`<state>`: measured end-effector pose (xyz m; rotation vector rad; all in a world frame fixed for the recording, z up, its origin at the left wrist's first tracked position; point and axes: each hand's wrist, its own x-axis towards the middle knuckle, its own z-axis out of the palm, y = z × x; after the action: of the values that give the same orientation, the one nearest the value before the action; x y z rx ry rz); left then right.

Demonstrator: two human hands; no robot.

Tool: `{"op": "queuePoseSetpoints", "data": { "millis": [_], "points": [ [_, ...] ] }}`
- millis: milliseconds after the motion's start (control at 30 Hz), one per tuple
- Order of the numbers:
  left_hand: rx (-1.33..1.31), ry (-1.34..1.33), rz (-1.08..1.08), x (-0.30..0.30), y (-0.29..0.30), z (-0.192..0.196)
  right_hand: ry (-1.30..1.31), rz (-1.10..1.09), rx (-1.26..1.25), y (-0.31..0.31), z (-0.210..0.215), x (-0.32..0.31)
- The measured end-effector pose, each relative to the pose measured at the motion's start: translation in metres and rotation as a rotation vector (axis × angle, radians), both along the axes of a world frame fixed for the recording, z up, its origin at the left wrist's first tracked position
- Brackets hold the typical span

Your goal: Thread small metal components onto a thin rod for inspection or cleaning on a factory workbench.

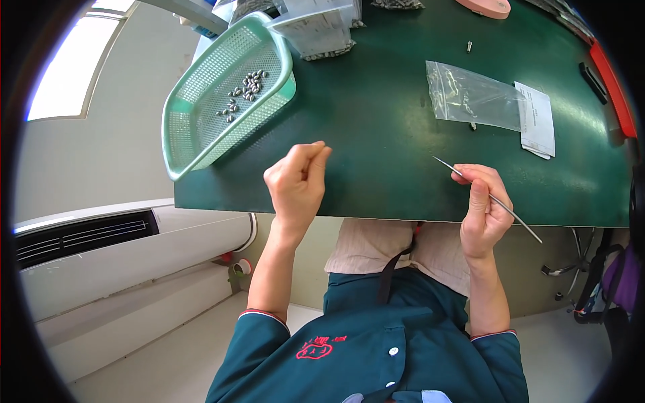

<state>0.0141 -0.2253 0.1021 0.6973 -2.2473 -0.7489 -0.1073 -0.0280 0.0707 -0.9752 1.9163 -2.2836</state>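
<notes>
My left hand (296,185) is closed with its fingertips pinched together above the table's near edge; whatever is in the pinch is hidden. Held between the thumb and fingers of my right hand (486,209) is a thin, pointed metal pick (526,228). Its tip slants up and left over the green table, apart from my left hand. Beyond my left hand sits a light green mesh basket (285,99). Several small, shiny metal pieces (251,86) lie loose inside it.
A clear plastic bag (478,101) lies beside some white paper slips (535,124) on the green tabletop (376,101). Clear plastic bins (316,33) stand at the back. One small metal cylinder (469,46) rests far right of centre. A red strip (613,91) edges the right side.
</notes>
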Motion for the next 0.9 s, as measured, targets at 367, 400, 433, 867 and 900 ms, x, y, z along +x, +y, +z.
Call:
{"op": "queuePoseSetpoints", "data": {
  "millis": [367, 400, 433, 867, 900],
  "points": [
    [-0.129, 0.015, -0.006, 0.016, 0.001, -0.003, 0.013, 0.014, 0.031, 0.002, -0.002, 0.005],
    [-0.166, -0.089, -0.056, 0.016, -0.002, -0.01, 0.017, 0.012, 0.025, 0.001, -0.003, 0.004],
    [-0.202, -0.193, -0.105, 0.015, -0.007, -0.017, 0.021, 0.01, 0.018, 0.001, -0.004, 0.004],
    [0.027, 0.021, -0.019, 0.0, 0.0, -0.011, 0.721, -0.056, 0.212, -0.062, 0.063, -0.045],
    [0.078, 0.039, -0.015, 0.004, 0.0, -0.012, 0.827, -0.044, 0.207, -0.075, 0.07, -0.062]
  ]
}}
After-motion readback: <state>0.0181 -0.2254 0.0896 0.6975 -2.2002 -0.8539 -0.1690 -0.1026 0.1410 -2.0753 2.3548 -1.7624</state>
